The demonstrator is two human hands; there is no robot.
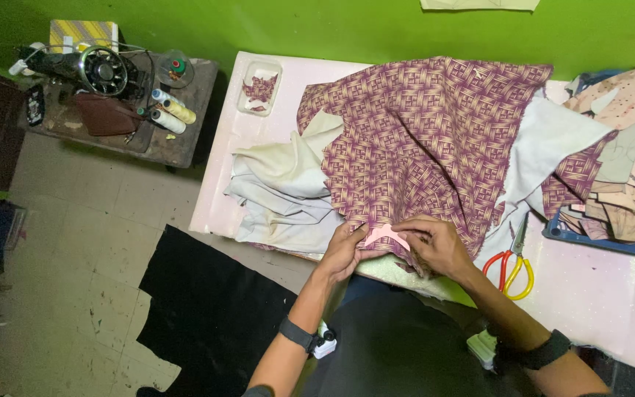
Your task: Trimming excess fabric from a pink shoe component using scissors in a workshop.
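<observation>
Head view: I note left hand and right hand, wrists bent inward, fingertips pinching a pink curved piece against patterned fabric beneath them.

Bare forearms, dark wristbands (both wrists)

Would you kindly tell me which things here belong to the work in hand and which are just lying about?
In hand:
- left hand and right hand, both on the pink curved piece
- patterned purple fabric beneath it

Lying about:
- scissors
- cream cloth
- tray of scraps
- sewing machine
- thread spools
- pile of cut pieces
</observation>
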